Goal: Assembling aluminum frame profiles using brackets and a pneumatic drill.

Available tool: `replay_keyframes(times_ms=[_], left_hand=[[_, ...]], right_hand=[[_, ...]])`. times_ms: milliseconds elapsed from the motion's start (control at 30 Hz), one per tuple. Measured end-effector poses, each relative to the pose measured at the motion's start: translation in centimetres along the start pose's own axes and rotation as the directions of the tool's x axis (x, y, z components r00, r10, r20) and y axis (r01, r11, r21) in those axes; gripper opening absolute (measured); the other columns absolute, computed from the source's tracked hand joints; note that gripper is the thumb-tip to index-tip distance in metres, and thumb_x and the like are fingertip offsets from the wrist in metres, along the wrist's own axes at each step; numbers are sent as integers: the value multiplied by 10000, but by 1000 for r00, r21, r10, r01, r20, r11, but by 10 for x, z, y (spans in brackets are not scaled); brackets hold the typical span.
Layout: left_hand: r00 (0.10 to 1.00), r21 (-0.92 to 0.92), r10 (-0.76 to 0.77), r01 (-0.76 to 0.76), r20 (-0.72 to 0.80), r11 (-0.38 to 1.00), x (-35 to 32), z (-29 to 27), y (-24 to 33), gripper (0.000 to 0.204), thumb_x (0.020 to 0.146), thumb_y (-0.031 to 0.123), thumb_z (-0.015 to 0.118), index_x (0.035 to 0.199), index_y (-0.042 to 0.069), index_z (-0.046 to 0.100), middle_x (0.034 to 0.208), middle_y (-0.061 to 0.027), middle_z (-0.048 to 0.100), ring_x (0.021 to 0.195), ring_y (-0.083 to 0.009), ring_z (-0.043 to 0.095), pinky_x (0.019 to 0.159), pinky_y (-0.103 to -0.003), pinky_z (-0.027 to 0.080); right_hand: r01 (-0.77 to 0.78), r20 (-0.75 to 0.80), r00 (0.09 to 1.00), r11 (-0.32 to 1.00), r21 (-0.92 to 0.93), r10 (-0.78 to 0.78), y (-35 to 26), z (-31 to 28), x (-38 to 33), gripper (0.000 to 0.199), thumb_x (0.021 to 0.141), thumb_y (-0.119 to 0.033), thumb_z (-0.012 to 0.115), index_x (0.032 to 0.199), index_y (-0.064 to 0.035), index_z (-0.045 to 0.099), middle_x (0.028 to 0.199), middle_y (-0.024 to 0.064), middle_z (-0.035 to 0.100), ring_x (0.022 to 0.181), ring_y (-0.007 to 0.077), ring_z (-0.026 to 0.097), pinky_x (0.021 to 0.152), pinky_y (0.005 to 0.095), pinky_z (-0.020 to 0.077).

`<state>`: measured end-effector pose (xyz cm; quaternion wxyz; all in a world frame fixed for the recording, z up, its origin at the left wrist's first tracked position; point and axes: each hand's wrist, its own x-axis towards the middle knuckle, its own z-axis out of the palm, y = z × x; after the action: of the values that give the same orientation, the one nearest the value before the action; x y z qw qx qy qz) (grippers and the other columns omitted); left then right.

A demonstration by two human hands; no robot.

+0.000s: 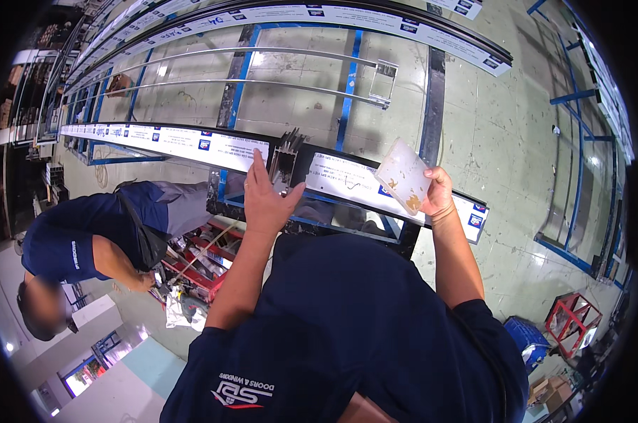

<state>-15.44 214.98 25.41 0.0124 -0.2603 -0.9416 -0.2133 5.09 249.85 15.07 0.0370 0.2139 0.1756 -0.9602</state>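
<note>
A long window-frame profile (171, 144), dark-edged and covered in white printed film, lies across the bench before me. A short dark metal profile piece (286, 158) with ridged ends sits crosswise on it. My left hand (264, 197) rests at the left side of that piece, fingers stretched out and thumb spread away to the right. It does not appear to grip anything. My right hand (439, 194) holds a translucent whitish block (405, 175) with yellowish-brown stains, tilted above the right part of the long profile. Some right-hand fingers are hidden behind the block.
Farther off, more film-covered profiles (375, 20) and thin metal bars (298, 51) lie on a blue frame (347, 92). A co-worker (100, 225) bends at my left over a red tool cart (216, 261). A red crate (573, 324) stands right, near a blue container (525, 342).
</note>
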Motion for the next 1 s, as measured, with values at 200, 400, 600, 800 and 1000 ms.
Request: replay_keyframes(times_ms=[200, 400, 600, 800, 1000], left_hand=[[1000, -63, -20, 18, -22, 998, -20, -10, -17, 1239, 796, 509, 928, 1675, -55, 262, 1459, -338, 543, 1298, -502, 571, 1134, -532, 476], [982, -205, -144, 118, -118, 972, -38, 29, -37, 809, 835, 366, 898, 1458, -32, 568, 1267, -244, 717, 1154, -413, 707, 1009, -466, 569], [977, -239, -154, 116, -150, 964, -38, 24, -32, 659, 850, 347, 876, 1346, -22, 650, 1155, -234, 759, 1022, -419, 746, 919, -462, 605], [983, -236, -180, 168, -30, 957, -43, 21, -34, 800, 853, 421, 867, 1450, -26, 581, 1215, -245, 742, 1128, -419, 717, 967, -477, 582], [984, -313, -50, -6, -172, 950, -66, -56, -2, 864, 853, 398, 897, 1520, -9, 528, 1392, -228, 655, 1224, -404, 651, 1056, -482, 536]], right_hand=[[34, 20, 999, 999, 6, -34, 2, 6, -1, 764, 846, -341, 637, 1503, 44, 565, 1418, 255, 687, 1286, 437, 679, 1155, 568, 507], [61, -108, 992, 998, -8, -61, 3, 9, 7, 787, 807, -355, 676, 1502, 0, 574, 1413, 250, 680, 1237, 501, 668, 1072, 640, 561], [63, -123, 990, 998, -18, -64, 4, 18, 5, 794, 813, -366, 679, 1517, -21, 559, 1335, 264, 697, 1153, 560, 674, 881, 529, 668], [61, -81, 995, 997, -57, -66, 3, 26, -1, 785, 802, -362, 681, 1497, -14, 569, 1349, 262, 692, 1120, 548, 687, 897, 528, 666], [26, -27, 999, 945, -327, -36, 32, 75, -19, 746, 862, -316, 658, 1522, 16, 557, 1453, 188, 673, 1347, 362, 646, 1173, 498, 499]])
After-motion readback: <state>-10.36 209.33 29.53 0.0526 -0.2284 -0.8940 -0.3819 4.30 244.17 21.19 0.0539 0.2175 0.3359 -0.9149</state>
